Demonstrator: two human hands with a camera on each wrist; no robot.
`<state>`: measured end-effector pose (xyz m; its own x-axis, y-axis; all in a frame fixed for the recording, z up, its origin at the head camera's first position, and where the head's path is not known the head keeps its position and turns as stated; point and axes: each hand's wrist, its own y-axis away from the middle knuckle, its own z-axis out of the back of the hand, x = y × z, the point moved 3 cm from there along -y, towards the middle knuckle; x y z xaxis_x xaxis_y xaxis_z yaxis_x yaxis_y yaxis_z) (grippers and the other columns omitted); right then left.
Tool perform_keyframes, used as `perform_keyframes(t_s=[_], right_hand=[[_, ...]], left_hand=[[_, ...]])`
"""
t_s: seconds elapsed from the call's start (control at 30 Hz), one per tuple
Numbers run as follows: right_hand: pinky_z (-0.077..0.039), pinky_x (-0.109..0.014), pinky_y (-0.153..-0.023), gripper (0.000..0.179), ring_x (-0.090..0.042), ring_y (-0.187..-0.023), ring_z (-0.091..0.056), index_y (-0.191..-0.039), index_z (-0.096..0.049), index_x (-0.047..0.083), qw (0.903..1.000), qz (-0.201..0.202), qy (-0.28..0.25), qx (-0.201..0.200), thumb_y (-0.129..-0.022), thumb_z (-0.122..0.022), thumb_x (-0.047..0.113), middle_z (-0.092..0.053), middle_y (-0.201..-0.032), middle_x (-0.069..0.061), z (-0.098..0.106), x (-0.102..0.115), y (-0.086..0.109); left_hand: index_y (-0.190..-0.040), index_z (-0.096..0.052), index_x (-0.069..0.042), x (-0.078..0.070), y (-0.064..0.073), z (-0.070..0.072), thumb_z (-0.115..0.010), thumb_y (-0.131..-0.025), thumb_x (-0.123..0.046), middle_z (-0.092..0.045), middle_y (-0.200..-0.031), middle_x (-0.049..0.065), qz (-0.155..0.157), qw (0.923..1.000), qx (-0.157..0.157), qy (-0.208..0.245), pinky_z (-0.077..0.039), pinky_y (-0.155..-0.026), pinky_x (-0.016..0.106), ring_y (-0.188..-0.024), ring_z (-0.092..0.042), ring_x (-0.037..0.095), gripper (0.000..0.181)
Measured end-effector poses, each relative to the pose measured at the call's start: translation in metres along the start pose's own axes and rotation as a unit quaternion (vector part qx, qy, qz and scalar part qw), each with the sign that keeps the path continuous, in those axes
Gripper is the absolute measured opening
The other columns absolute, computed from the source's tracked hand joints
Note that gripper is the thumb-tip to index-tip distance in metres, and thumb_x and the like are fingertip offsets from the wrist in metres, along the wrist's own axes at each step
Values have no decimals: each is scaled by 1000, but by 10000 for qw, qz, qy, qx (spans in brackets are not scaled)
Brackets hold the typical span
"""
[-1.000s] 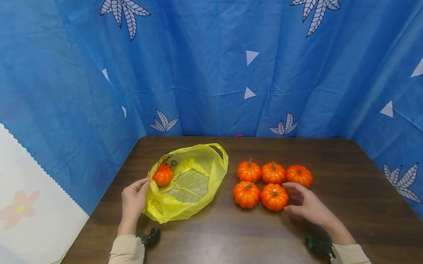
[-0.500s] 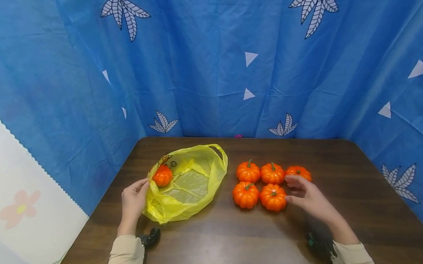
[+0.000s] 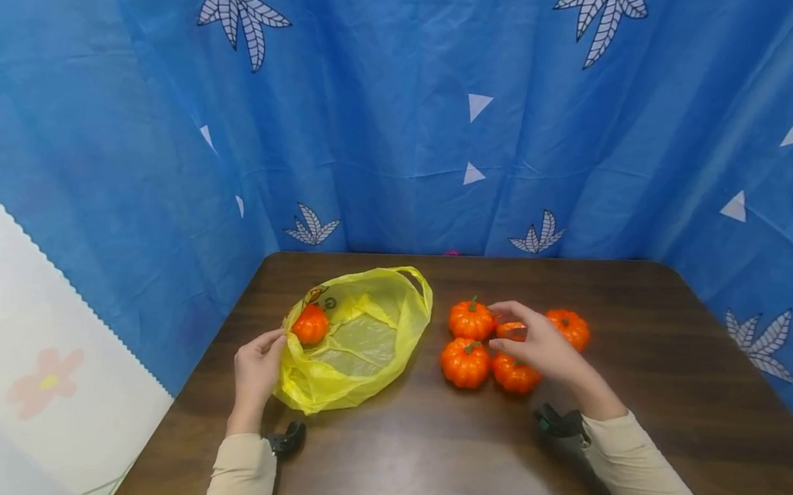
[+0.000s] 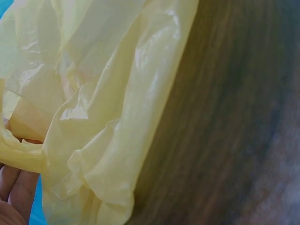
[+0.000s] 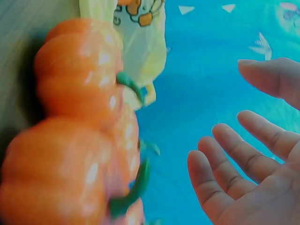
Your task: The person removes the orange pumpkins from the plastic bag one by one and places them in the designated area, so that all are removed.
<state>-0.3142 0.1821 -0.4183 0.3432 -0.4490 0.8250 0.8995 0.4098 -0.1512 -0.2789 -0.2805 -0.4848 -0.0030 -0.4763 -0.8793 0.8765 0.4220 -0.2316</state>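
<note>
My left hand (image 3: 257,368) pinches the near-left rim of a yellow plastic bag (image 3: 404,340), which lies with its mouth spread toward me. Inside, against the left side, sits one small orange pumpkin (image 3: 310,324). In the left wrist view the bag's crinkled film (image 4: 108,122) covers most of that hand. Over the other pumpkins is my right hand (image 3: 544,346), thumb and fingers apart, holding nothing. Its fingertips are beside the back-left pumpkin (image 3: 470,321); it partly hides the back-middle one. In the right wrist view, glossy pumpkins (image 5: 79,70) with green stems stand left of the spread fingers.
Close to the right hand are a front-left pumpkin (image 3: 465,364), a front-right pumpkin (image 3: 517,376) and a back-right pumpkin (image 3: 570,330). The dark wooden table (image 3: 381,461) is bordered at the back and sides by a blue patterned curtain (image 3: 405,125).
My right hand has moved left, from beside the right-hand pumpkins to over the middle ones near the back-left pumpkin. The left hand keeps its pinch on the bag.
</note>
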Motion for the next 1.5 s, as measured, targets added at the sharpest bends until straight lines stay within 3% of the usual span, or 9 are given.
perform_keyframes(t_s=[0.2, 0.53, 0.77, 1.13, 1.5], right_hand=[[-59, -40, -91, 49, -36, -120, -59, -136, -55, 13, 9987, 327, 19, 386, -91, -74, 18, -59, -137, -16, -20, 21, -30], [-52, -50, -103, 48, -41, -125, -55, -136, -54, 6, 9914, 651, -145, 1126, -91, -72, 14, -58, -137, -15, -56, 52, -83], [-52, -47, -103, 49, -34, -128, -54, -138, -53, 6, 9866, 540, -56, 1540, -93, -70, 17, -56, -141, -15, -73, 63, -110], [-53, -42, -103, 54, -38, -130, -55, -142, -50, 2, 9741, 497, -154, 2203, -94, -69, 17, -56, -142, -19, -116, 74, -146], [-53, -39, -103, 62, -35, -125, -59, -143, -50, 1, 9726, 350, -240, 2288, -89, -75, 17, -55, -142, -24, -155, 71, -166]], left_hand=[[-119, -73, -5, -1, 0, -1, -64, -99, -15, -73, -118, 18, 76, 9999, 40, 97, -59, -81, 21, -104, -70, 29, 24], [-118, -73, -4, 1, 0, -1, -64, -99, -13, -72, -120, 18, -27, 10000, 38, 73, -58, -91, 41, -107, -70, 30, 24], [-116, -74, -3, -3, 0, -1, -64, -98, -11, -73, -117, 18, -158, 9999, -43, 34, -58, -89, 44, -106, -70, 31, 22], [-118, -73, -3, -3, 3, 0, -63, -99, -13, -72, -121, 19, 13, 10000, 32, 74, -58, -92, 44, -109, -69, 31, 24], [-120, -72, -4, 1, 2, -5, -63, -100, -15, -70, -124, 18, 149, 9996, 175, 162, -57, -93, 41, -111, -69, 30, 25]])
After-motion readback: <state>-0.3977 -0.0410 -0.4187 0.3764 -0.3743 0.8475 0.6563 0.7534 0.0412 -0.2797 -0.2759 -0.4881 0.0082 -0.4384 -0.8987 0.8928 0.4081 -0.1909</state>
